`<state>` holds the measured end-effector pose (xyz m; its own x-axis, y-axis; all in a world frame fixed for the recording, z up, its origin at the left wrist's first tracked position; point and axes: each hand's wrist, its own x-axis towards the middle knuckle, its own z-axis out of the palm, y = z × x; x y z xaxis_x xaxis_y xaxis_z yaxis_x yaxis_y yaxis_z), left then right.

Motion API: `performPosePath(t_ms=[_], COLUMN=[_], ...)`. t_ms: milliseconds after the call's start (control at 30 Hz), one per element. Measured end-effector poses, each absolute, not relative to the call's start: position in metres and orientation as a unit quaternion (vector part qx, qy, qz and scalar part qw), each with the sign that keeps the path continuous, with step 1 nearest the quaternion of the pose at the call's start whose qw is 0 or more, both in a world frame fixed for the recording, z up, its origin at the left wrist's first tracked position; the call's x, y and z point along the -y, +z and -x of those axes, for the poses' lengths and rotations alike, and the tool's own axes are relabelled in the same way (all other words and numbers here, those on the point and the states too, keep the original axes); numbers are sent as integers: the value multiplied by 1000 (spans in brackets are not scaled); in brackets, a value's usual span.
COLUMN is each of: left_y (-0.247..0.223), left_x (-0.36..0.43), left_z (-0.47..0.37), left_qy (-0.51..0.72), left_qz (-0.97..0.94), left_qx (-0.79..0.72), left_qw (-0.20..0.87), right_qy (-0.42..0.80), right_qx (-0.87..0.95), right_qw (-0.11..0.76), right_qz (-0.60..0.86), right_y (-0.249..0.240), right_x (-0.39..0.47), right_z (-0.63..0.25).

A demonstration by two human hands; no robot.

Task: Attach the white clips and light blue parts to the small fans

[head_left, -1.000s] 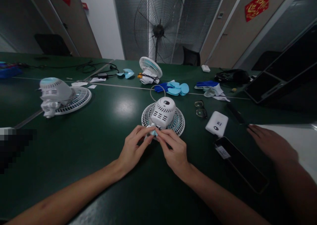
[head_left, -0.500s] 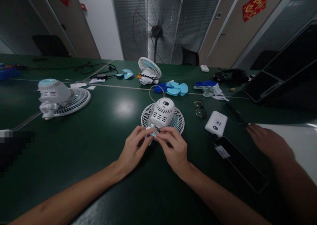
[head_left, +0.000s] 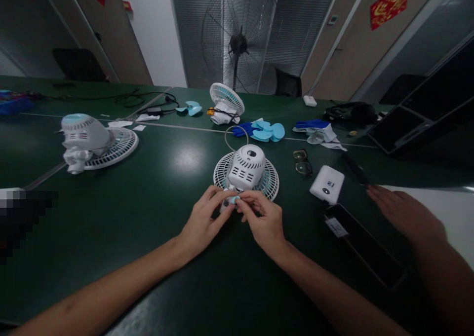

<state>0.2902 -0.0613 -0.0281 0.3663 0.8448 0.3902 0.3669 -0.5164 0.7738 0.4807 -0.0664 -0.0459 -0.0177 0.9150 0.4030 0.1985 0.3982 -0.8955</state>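
Head view, at the grip: the left hand (head_left: pixel 203 220) and the right hand (head_left: pixel 263 222) are pinching a small blue piece (head_left: pixel 234 199) between their fingertips, closed in on it from either side, though the fingers are hiding the exact contact. Neither hand is clearly nearer; the piece is sitting between them, at the near end of a white fan (head_left: pixel 246 166). Just beyond the grip, the fan is lying face down on its round grille (head_left: pixel 273 180), its long axis running away from the fingers to the far side and slightly right. Farther right, glasses (head_left: pixel 302 162) and a white box (head_left: pixel 327 184) are lying apart from the hands, with another person's hand (head_left: pixel 411 210) resting beyond them. On the far side, blue blades (head_left: pixel 267 131) are lying; well to the left, a second fan (head_left: pixel 87 138) is resting.
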Motion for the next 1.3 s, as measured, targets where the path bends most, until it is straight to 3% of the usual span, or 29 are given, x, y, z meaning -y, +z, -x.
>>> performPosePath(t_ms=[100, 267, 700, 1300], left_y=[-27, -27, -28, -28], left_x=[61, 59, 56, 55], left_z=[-290, -290, -288, -288], left_qy=[399, 401, 413, 417], left_qz=[-781, -783, -765, -770], left_qx=[-386, -382, -392, -375], left_qw=[285, 283, 300, 303], right_qy=[325, 204, 34, 87], right_qx=[643, 721, 762, 752], right_qw=[540, 510, 488, 498], right_qz=[435, 423, 424, 424], right_y=[-42, -32, -37, -38], right_x=[67, 70, 70, 68], right_z=[-481, -484, -488, -487])
